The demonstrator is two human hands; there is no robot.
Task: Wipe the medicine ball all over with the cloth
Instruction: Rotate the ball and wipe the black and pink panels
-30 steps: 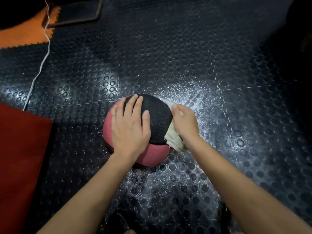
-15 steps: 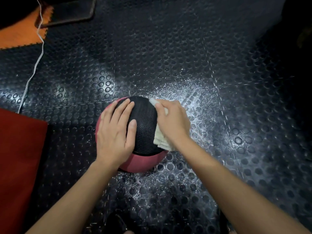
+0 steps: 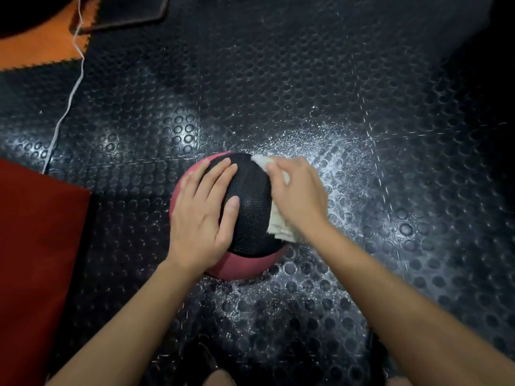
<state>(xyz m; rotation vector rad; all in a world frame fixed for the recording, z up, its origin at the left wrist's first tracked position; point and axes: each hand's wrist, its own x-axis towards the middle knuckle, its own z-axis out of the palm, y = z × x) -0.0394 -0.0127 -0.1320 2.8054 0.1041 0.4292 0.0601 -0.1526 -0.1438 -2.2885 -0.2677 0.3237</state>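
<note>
Head view: nearest, two bare forearms reach forward to the ball (image 3: 250, 215), which sits on the studded black floor (image 3: 306, 93) in the middle of the frame. The left hand (image 3: 204, 208) lies flat on the ball's left side, fingers straight and spread, steadying it and grasping nothing. The right hand (image 3: 298, 196) presses the pale cloth (image 3: 278, 227) against the ball's right side, fingers bent over the folds; cloth shows at the fingertips and below the palm. The step in hand looks like wiping the right flank. The next move likely calls for turning the ball under the left hand to bring the underside and far side to the cloth. Left lies a red mat (image 3: 36, 246); farther, a white cord (image 3: 69, 98) and an orange tile (image 3: 41, 51).
</note>
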